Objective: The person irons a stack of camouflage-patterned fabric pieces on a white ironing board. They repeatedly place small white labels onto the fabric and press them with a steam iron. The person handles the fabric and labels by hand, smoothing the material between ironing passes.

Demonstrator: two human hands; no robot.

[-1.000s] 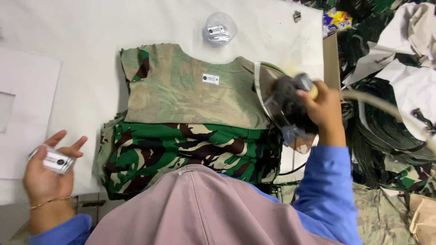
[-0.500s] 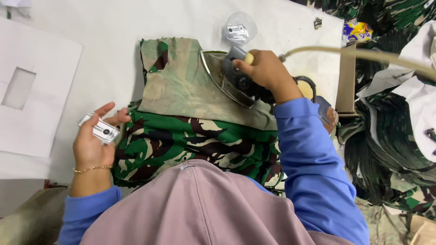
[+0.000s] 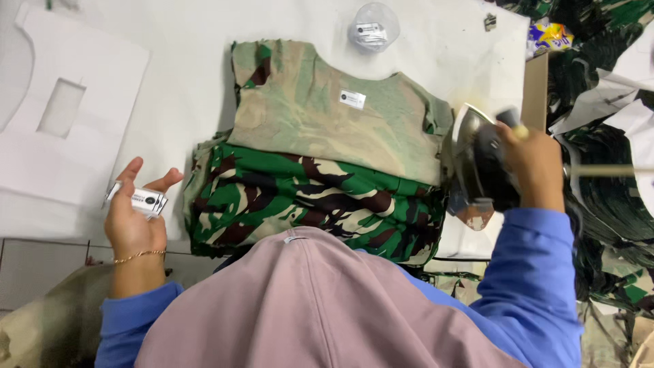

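Note:
A camouflage garment (image 3: 320, 197) lies folded on the white table (image 3: 177, 75), its faded inner side (image 3: 327, 116) turned up with a small white label (image 3: 352, 99) on it. My right hand (image 3: 535, 163) grips the handle of a steam iron (image 3: 477, 163), tilted up at the garment's right edge, its hose (image 3: 606, 170) running right. My left hand (image 3: 135, 218) holds a small stack of white labels (image 3: 143, 200) to the left of the garment, fingers partly spread. My pink head covering (image 3: 320, 307) hides the near table edge.
A clear round plastic container (image 3: 373, 27) sits beyond the garment. White cardboard templates (image 3: 61, 129) lie at the left. Piles of camouflage fabric (image 3: 606, 75) and white paper fill the right side. A small metal clip (image 3: 490, 22) rests near the far right corner.
My right hand pressed the iron onto the garment's upper part, then carried it back right and tilted it up. A white label now sits there. My left hand stays left with the labels.

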